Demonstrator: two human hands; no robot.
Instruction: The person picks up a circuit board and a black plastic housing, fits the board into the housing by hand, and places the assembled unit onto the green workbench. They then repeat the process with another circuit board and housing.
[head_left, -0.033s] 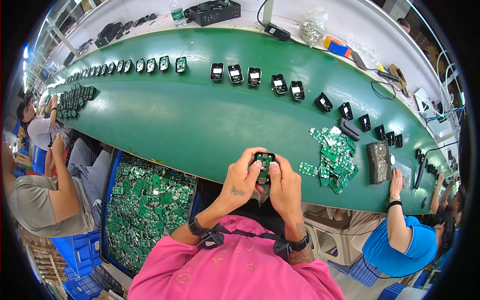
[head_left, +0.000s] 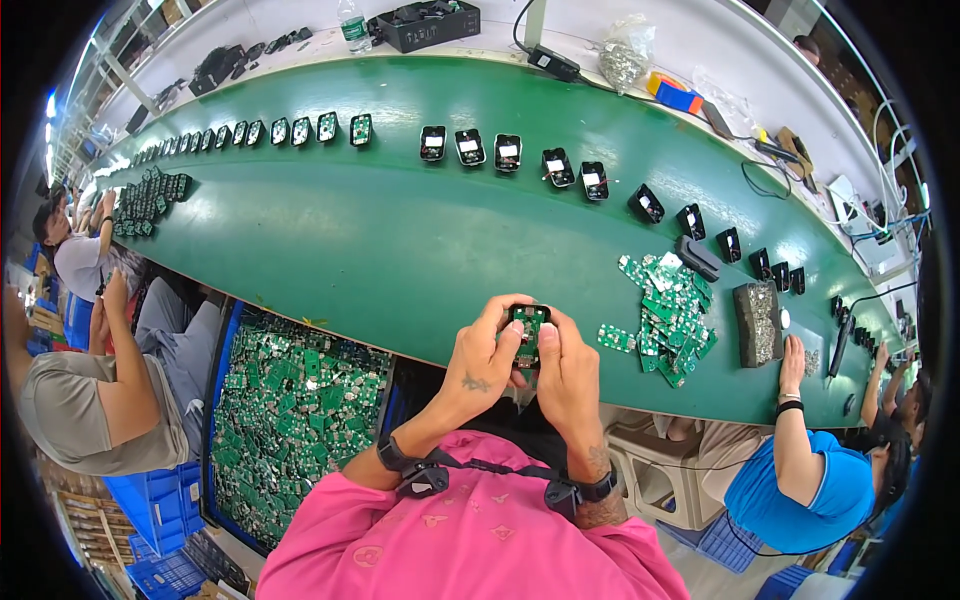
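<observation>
Both my hands hold a small black plastic case with a green circuit board in it (head_left: 529,334), just over the near edge of the green bench. My left hand (head_left: 484,352) grips its left side, thumb on the board. From the right, my right hand (head_left: 568,372) closes round it, its thumb also pressing the board. The fingers beneath the case are mostly hidden. To the right of my hands lies a loose pile of green circuit boards (head_left: 668,315). A row of black cases (head_left: 508,152) curves along the far side of the bench.
At lower left a blue-rimmed bin (head_left: 300,420) is heaped with circuit boards. A black case (head_left: 698,258) and a dark block-shaped container of small metal parts (head_left: 758,325) stand beyond the pile. Co-workers sit on both sides; one's hand (head_left: 791,368) rests near the container. A bottle (head_left: 354,28) stands on the shelf.
</observation>
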